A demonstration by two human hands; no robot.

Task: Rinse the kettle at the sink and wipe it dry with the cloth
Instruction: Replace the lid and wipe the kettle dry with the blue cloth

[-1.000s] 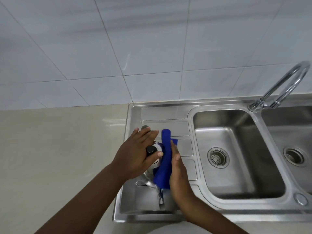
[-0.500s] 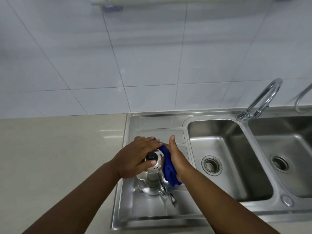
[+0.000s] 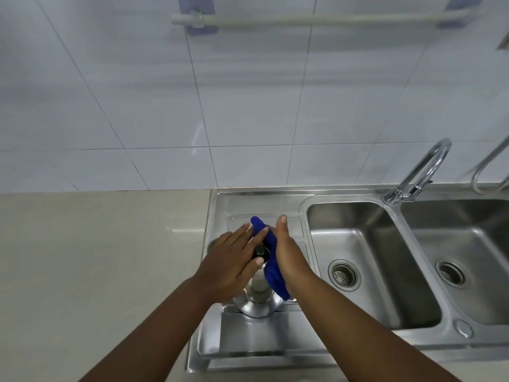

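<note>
No readable text, label, brand or number showed anywhere in the head view. The kettle (image 3: pixel 257 297), the blue cloth (image 3: pixel 271 267), the steel sink (image 3: pixel 358 340) and the wall tiles (image 3: pixel 248 92) all read blank; any maker's stamp was perhaps too small or blurred to make out.

There were two hands (image 3: pixel 234 264) (image 3: pixel 289 252), one kettle (image 3: pixel 257 299), one blue cloth (image 3: pixel 271 260) — and two basins (image 3: pixel 366 271) (image 3: pixel 473 244), each with one drain, plus one tap (image 3: pixel 421 172).
</note>
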